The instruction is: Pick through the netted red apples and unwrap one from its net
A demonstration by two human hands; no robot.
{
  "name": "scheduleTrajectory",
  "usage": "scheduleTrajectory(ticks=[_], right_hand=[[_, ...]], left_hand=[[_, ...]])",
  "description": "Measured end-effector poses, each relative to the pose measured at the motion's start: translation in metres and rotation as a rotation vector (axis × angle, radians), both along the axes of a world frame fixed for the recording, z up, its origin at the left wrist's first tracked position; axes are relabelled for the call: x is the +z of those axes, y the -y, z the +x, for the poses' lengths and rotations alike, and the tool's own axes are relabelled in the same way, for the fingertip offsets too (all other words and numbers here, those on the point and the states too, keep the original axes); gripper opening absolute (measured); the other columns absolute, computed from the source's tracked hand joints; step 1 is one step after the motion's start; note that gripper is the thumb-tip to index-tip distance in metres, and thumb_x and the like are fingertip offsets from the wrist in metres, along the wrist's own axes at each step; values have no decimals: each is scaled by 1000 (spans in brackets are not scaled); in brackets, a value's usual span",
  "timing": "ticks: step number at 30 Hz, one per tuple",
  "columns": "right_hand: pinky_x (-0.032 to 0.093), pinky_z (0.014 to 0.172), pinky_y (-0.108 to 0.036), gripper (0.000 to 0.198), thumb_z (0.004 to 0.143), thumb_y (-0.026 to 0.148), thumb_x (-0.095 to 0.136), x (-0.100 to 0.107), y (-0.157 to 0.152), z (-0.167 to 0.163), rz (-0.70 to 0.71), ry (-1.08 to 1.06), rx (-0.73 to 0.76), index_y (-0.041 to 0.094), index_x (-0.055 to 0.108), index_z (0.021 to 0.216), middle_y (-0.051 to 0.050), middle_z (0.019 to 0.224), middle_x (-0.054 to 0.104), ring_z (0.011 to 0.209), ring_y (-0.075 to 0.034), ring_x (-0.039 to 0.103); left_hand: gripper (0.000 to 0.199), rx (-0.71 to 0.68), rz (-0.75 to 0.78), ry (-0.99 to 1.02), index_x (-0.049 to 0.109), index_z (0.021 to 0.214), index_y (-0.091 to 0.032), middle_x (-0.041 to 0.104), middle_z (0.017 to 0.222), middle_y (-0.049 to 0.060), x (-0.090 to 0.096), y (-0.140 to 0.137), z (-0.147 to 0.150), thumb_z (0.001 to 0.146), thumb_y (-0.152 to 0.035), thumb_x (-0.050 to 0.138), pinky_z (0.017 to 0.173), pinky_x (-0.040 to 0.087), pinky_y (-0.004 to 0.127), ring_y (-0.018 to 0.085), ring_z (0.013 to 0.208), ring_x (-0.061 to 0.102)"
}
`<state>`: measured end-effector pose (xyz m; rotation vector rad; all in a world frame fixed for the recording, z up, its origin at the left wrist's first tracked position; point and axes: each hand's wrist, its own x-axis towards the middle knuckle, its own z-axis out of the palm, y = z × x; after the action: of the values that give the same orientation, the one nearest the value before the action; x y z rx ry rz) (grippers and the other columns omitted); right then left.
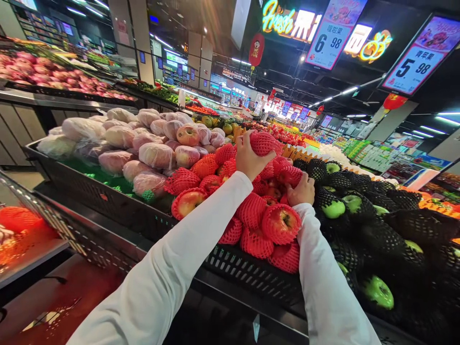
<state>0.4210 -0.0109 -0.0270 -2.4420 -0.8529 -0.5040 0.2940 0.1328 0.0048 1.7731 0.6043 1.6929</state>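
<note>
Red apples in red foam nets (281, 224) lie heaped in a black slatted crate (247, 273). My left hand (249, 158) is closed round a netted apple (265, 143) at the top of the heap, its fingers over the far left side. Lower and to the right, my right hand (302, 190) is closed on another netted apple (289, 176) at the heap's right edge. Part of that apple and some of my fingers are hidden. Both my arms, in white sleeves, reach over the front of the crate.
Left of the heap, plastic-wrapped apples (156, 155) lie on green lining. Green apples in black nets (352, 203) fill the right side. A shopping cart or basket edge (72, 235) stands at lower left. Price signs (332, 36) hang overhead.
</note>
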Motion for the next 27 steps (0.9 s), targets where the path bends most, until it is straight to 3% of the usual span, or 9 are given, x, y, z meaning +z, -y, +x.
scheduleTrajectory(ticks=[4, 8, 10, 13, 15, 17, 19, 27], right_hand=[[41, 102, -45, 64, 79, 25, 63, 1, 1, 0, -42, 132, 64, 17, 45, 139, -18, 135, 43, 121, -36, 48], [46, 94, -38, 53, 74, 9, 57, 10, 1, -15, -109, 240, 158, 19, 54, 126, -14, 128, 49, 114, -29, 53], [47, 93, -36, 44, 78, 11, 58, 16, 0, -24, -160, 277, 255, 21, 58, 122, -12, 127, 54, 116, -27, 54], [48, 89, -33, 26, 90, 29, 59, 23, -1, -32, -328, 229, 439, 23, 65, 114, -7, 115, 67, 106, -24, 62], [50, 83, -34, 25, 92, 41, 58, 24, -2, -33, -450, 151, 413, 23, 69, 106, -6, 104, 73, 96, -24, 66], [50, 81, -35, 26, 89, 44, 62, 23, -2, -32, -523, 107, 291, 22, 72, 101, -8, 104, 75, 97, -26, 68], [51, 83, -36, 27, 86, 42, 67, 22, -2, -31, -543, 88, 207, 23, 73, 104, -10, 111, 74, 104, -28, 68], [52, 88, -37, 37, 82, 42, 71, 19, -2, -29, -579, 54, 169, 19, 71, 111, -15, 117, 73, 110, -30, 68]], left_hand=[[71, 15, 15, 5, 44, 124, -27, 51, 130, 11, 0, 0, 1, 68, -23, 86, 110, 47, 48, 30, 128, 52], [71, 17, 23, 1, 44, 124, -27, 51, 130, 10, 0, -1, 1, 67, -24, 86, 111, 46, 47, 29, 131, 50], [71, 13, 27, 2, 44, 125, -27, 51, 131, 10, 0, -1, 1, 67, -23, 86, 111, 46, 47, 29, 131, 50], [71, 7, 17, 13, 44, 125, -26, 51, 131, 10, 0, 0, 0, 66, -23, 85, 112, 45, 46, 29, 130, 50], [71, 8, 8, 17, 45, 124, -26, 51, 129, 10, 0, 1, 0, 66, -24, 86, 112, 45, 46, 29, 130, 50], [71, 10, 4, 16, 46, 124, -25, 51, 128, 10, 0, 2, 0, 66, -24, 86, 111, 45, 46, 30, 129, 51], [71, 17, 4, 11, 46, 124, -25, 52, 127, 11, 1, 3, 0, 66, -25, 86, 111, 45, 46, 30, 128, 52], [70, 24, -9, 17, 47, 124, -25, 51, 128, 10, 0, 2, 1, 66, -26, 86, 110, 46, 47, 30, 128, 53]])
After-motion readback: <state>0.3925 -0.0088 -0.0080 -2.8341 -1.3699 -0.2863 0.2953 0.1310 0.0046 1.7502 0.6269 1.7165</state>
